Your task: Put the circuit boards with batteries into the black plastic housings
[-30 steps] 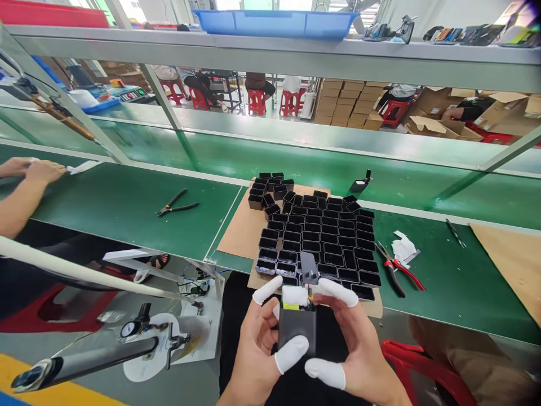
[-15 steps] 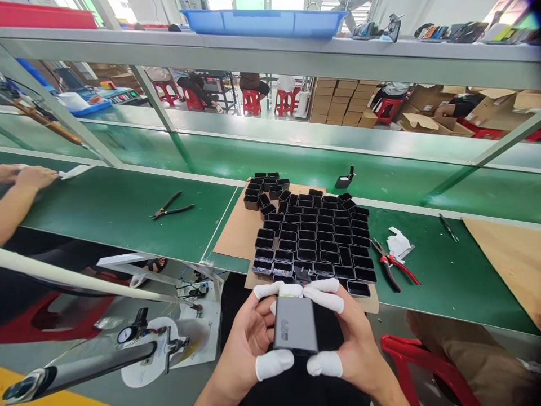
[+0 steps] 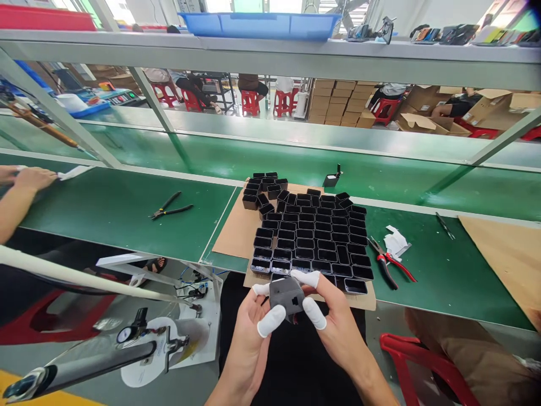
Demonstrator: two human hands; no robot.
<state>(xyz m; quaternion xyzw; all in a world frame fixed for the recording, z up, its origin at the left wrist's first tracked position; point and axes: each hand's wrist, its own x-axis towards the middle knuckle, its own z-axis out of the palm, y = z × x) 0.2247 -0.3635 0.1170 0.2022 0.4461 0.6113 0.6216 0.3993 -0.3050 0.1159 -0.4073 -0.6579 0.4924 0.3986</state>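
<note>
Just above my lap, in front of the table's near edge, I hold a small black plastic device housing [image 3: 287, 296] in both hands. One end with a small square opening is turned toward me. My left hand [image 3: 253, 332] grips its left side, thumb on the near face. On the right side, my right hand [image 3: 332, 321] pinches it between thumb and fingers. White finger cots cover the thumbs and several fingertips. A dark red bit shows beneath the housing, too small to make out. Beyond my hands stand rows of open black housings [image 3: 304, 234], several at the front with parts inside.
The housings stand on brown cardboard [image 3: 230, 234]. Red-handled pliers [image 3: 391, 262] and white scraps [image 3: 396, 241] lie on the right, tweezers [image 3: 444, 225] farther off. Black pliers [image 3: 169, 206] lie left. A co-worker's hands [image 3: 36, 177] are at far left. A shelf [image 3: 270, 56] crosses above.
The housing has tipped over in my hands: its broad printed face was toward me, now its end with the opening is. Both hands have drawn a little closer together and upward.
</note>
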